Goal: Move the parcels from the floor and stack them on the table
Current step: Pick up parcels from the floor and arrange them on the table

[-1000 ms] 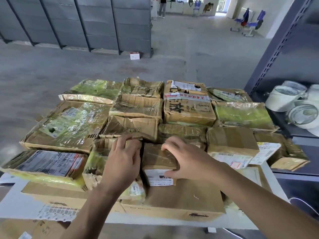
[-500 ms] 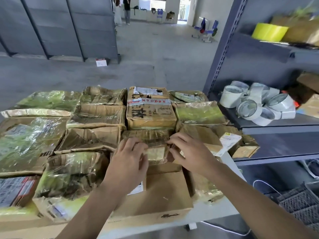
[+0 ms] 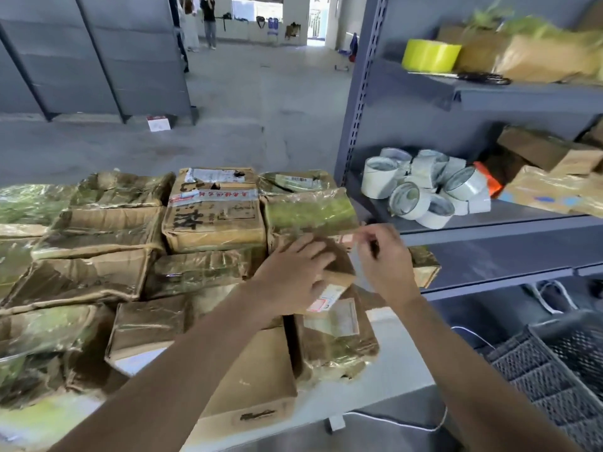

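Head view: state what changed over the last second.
Both hands shifted right along the white table. The left hand now rests on a small brown cardboard parcel by the right edge; the right hand hovers beside it, grip unclear. The other parcels stayed put.

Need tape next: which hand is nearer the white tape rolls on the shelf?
Right. The right hand is just short of the tape rolls; the left hand rests on a brown parcel farther left.

The single head-worn view looked forward and down, close over the parcel-covered surface (image 3: 401, 386), with the shelving (image 3: 489, 96) at right.
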### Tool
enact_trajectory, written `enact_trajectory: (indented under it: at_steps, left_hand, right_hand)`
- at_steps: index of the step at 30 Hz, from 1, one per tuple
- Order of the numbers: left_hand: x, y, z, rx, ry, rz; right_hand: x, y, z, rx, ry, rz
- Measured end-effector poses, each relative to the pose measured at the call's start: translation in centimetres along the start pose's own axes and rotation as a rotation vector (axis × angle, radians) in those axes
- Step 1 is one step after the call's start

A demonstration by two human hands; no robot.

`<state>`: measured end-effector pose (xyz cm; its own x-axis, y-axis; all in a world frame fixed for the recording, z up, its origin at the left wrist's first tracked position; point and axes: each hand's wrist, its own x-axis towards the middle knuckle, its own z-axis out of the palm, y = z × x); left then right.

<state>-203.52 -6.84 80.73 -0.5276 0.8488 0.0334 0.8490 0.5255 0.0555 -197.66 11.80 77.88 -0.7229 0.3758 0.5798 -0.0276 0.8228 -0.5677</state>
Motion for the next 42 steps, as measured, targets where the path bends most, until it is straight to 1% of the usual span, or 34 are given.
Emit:
enact_trajectory:
  at_steps: [1, 2, 3, 5, 7, 9, 10, 13, 16, 18, 22, 25, 27, 29, 34, 37, 40, 42]
  left_hand:
    - [0.6, 0.6, 1.1, 0.091, -0.09, -0.004]
    - [0.6, 0.7, 2.0, 0.159, -0.088, -0.025]
    - [0.4, 0.5, 2.5, 0.181, -0.023, -0.054]
    - [-0.5, -0.1, 2.9, 0.148, 0.085, -0.118]
    - [-1.5, -0.8, 3.0, 0.095, 0.105, -0.189]
    - [-2.0, -1.2, 2.9, 0.058, 0.099, -0.254]
    - [-2.1, -1.2, 2.8, 0.046, 0.1, -0.27]
    - [-1.7, -0.5, 2.4, 0.049, 0.106, -0.317]
    - [-1.2, 0.8, 2.1, 0.088, 0.087, -0.358]
    - [-0.8, 2.1, 2.0, 0.084, 0.131, -0.35]
    - [0.5, 5.9, 2.0, 0.036, 0.313, -0.201]
    - [2.1, 8.6, 3.2, -0.043, 0.329, -0.112]
    - [3.3, 9.8, 4.3, -0.089, 0.326, -0.049]
    - [4.6, 10.7, 5.4, -0.144, 0.293, -0.02]
    - [8.6, 11.1, 8.0, -0.297, 0.171, -0.075]
    - [10.9, 11.3, 9.7, -0.335, 0.098, -0.066]
    - [12.4, 11.4, 11.0, -0.347, 0.045, -0.099]
    - [13.1, 11.4, 11.7, -0.381, 0.024, -0.14]
  right_hand:
    - [-0.3, 1.7, 0.3, -0.031, -0.118, 0.03]
    - [-0.9, 2.9, 0.9, -0.03, -0.231, 0.019]
    - [-1.7, 3.9, 1.6, -0.001, -0.314, -0.009]
    - [-3.1, 4.0, 2.3, 0.136, -0.416, 0.039]
    - [-3.9, 3.4, 2.6, 0.258, -0.515, 0.086]
    - [-3.8, 2.7, 2.4, 0.267, -0.622, 0.051]
    - [-3.5, 2.6, 2.2, 0.251, -0.639, 0.036]
    - [-2.6, 3.1, 0.9, 0.208, -0.607, 0.058]
    - [-2.4, 3.8, -0.6, 0.23, -0.619, 0.069]
    - [-2.6, 4.2, -1.0, 0.232, -0.633, 0.069]
    - [-3.4, 6.2, -0.9, 0.191, -0.583, 0.153]
    - [-3.9, 8.4, -1.2, 0.057, -0.554, 0.184]
    - [-4.3, 9.9, -1.5, 0.045, -0.543, 0.205]
    - [-4.8, 11.4, -1.7, -0.01, -0.559, 0.223]
    - [-5.7, 14.4, -2.7, -0.206, -0.646, 0.308]
    - [-5.7, 15.6, -3.0, -0.315, -0.703, 0.333]
    - [-5.1, 17.3, -2.5, -0.389, -0.739, 0.331]
    - [-4.5, 18.7, -1.8, -0.436, -0.804, 0.301]
